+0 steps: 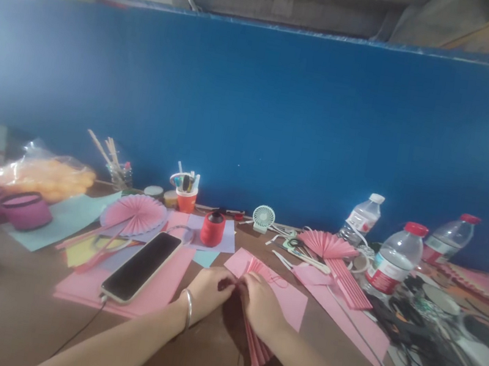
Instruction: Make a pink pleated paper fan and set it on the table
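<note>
A strip of accordion-folded pink paper (255, 350) runs between my hands, its folds fanning out at the near end and at the far end. My right hand (261, 305) is closed over the strip's middle, fingertips pinched together. Beside it, my left hand (208, 292), below a silver bangle, has its fingers curled in a pinch against the same middle part; what lies between those fingertips is hidden. Thin red thread (281, 282) loops over the flat pink sheet (292, 305) beyond my hands. Farther back stands a red thread spool (212, 231).
Left of my hands, a phone (142, 267) with a cable lies on pink sheets. Behind it is a round pink paper fan (137, 215). A small fan (263, 218) stands at the back. On the right are pleated paper (348, 284), several bottles (396, 259) and dark clutter.
</note>
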The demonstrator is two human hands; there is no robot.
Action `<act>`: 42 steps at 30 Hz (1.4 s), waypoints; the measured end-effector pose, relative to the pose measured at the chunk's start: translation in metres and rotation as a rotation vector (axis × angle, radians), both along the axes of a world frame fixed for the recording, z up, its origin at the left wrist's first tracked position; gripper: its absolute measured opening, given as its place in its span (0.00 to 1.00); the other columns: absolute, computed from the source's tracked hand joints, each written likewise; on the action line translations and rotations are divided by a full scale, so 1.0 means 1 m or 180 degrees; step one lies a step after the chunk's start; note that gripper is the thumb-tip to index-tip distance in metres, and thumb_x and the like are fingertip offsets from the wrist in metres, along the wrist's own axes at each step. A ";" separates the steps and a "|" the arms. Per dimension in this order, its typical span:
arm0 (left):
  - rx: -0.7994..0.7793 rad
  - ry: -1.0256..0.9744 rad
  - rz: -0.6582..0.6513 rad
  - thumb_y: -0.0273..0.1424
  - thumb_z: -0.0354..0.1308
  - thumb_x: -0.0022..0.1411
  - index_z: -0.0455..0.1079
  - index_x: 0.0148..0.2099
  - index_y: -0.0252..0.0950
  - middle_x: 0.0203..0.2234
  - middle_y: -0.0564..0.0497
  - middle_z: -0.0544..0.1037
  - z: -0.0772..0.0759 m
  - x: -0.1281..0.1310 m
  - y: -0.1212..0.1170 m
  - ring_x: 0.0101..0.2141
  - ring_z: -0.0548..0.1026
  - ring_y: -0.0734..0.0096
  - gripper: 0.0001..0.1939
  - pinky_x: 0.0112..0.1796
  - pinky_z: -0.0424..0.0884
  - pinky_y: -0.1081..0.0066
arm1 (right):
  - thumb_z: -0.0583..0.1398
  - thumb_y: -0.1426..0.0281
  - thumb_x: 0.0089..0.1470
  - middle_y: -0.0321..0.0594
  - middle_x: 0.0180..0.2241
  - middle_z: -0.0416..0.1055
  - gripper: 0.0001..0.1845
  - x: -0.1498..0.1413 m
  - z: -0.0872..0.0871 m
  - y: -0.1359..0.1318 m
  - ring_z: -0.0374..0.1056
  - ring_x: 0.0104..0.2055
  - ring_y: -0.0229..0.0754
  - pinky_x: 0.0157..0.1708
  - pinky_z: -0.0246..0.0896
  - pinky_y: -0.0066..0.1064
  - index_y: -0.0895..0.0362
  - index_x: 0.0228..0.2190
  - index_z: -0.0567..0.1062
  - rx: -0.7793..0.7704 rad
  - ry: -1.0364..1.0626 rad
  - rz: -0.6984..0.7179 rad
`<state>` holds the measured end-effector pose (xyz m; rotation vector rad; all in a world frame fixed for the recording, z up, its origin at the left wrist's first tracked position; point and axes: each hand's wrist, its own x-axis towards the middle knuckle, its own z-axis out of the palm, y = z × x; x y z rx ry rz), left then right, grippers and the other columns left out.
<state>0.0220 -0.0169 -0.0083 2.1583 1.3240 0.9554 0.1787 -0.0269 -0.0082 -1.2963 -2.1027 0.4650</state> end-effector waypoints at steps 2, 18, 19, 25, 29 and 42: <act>0.0129 0.0067 -0.0092 0.25 0.51 0.50 0.72 0.30 0.38 0.25 0.52 0.75 0.002 0.000 0.000 0.26 0.69 0.71 0.09 0.31 0.63 0.73 | 0.48 0.76 0.52 0.41 0.30 0.68 0.10 0.000 -0.001 0.001 0.63 0.36 0.42 0.36 0.55 0.30 0.57 0.28 0.68 -0.0060 0.0063 -0.0013; -0.0129 0.0059 -0.0111 0.25 0.50 0.48 0.69 0.26 0.35 0.21 0.53 0.72 -0.012 -0.002 0.009 0.23 0.67 0.74 0.06 0.25 0.61 0.75 | 0.53 0.78 0.42 0.37 0.26 0.65 0.06 0.003 -0.002 0.004 0.61 0.30 0.38 0.29 0.51 0.25 0.57 0.23 0.67 -0.0088 -0.0002 0.0024; -0.0136 0.0055 -0.0116 0.25 0.50 0.48 0.69 0.26 0.35 0.21 0.53 0.72 -0.012 -0.002 0.009 0.23 0.67 0.74 0.06 0.25 0.61 0.76 | 0.52 0.79 0.42 0.37 0.25 0.65 0.06 0.003 -0.003 0.005 0.60 0.29 0.37 0.28 0.51 0.25 0.57 0.22 0.67 -0.0081 -0.0023 0.0015; -0.0137 0.0028 -0.0162 0.24 0.50 0.49 0.70 0.30 0.36 0.25 0.52 0.74 -0.007 -0.001 0.006 0.26 0.68 0.73 0.08 0.29 0.62 0.75 | 0.53 0.77 0.43 0.37 0.25 0.65 0.05 0.003 -0.007 0.007 0.60 0.28 0.37 0.26 0.50 0.25 0.57 0.23 0.66 -0.0173 0.0009 -0.0004; -0.0147 0.0056 -0.0228 0.24 0.50 0.50 0.71 0.30 0.36 0.26 0.52 0.75 -0.003 0.000 0.005 0.27 0.68 0.73 0.09 0.30 0.62 0.75 | 0.53 0.77 0.44 0.37 0.26 0.66 0.05 0.004 -0.006 0.007 0.61 0.29 0.38 0.28 0.51 0.25 0.57 0.24 0.66 -0.0214 0.0072 0.0027; -0.0610 -0.0084 -0.0443 0.26 0.49 0.50 0.67 0.26 0.33 0.19 0.55 0.69 -0.008 -0.003 0.012 0.24 0.65 0.74 0.07 0.26 0.60 0.76 | 0.52 0.77 0.49 0.37 0.28 0.66 0.06 0.006 -0.001 0.006 0.62 0.32 0.39 0.32 0.53 0.27 0.56 0.27 0.66 -0.0048 0.0155 0.0201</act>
